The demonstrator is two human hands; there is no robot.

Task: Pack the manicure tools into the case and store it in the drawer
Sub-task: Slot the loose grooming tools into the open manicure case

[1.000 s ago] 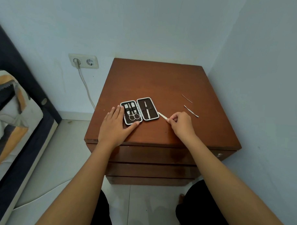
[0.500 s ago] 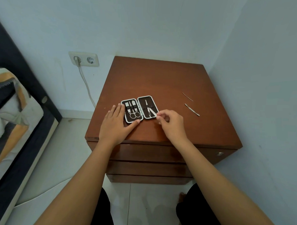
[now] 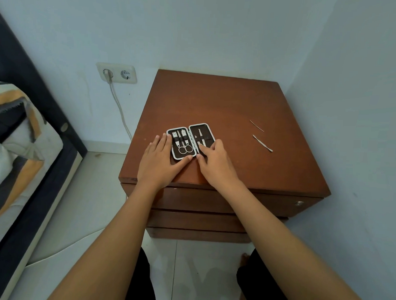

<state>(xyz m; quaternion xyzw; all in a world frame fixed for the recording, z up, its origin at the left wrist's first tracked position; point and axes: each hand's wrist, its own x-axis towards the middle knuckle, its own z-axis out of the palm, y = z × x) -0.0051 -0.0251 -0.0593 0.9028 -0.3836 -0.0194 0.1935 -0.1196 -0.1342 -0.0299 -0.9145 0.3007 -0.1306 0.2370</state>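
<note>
Two slim metal tools remain loose on the brown wooden tabletop (image 3: 216, 101) — a thin needle-like pick (image 3: 256, 126) and, just nearer the person, a flat silver cuticle pusher (image 3: 262, 143), both well to the right of the case. A second ago the right hand (image 3: 216, 166) was pinching a small silver tool on the bare wood beside the case; since then it has travelled left, and its fingers (image 3: 203, 149) now press down onto the near end of the case's right half, where the pale tip of that tool shows under them. Whether they still grip it or merely push it under the strap cannot be told. That puts one more tool in its slot, or nearly so.

The open white-rimmed, dark-lined manicure case (image 3: 190, 140) lies flat near the front of the tabletop. Its left half holds small silver scissors (image 3: 185, 148) and what look like two or three clipper-type pieces under an elastic band; its right half holds one pointed tool besides the one being seated, with room to spare. The left hand (image 3: 160, 164) lies flat and open, fingers spread against the case's left edge and thumb along its near edge, steadying it.

Judging from this, two tools are yet to be fetched, then the case shut and put in one of the closed drawers (image 3: 213, 202) below.
</note>
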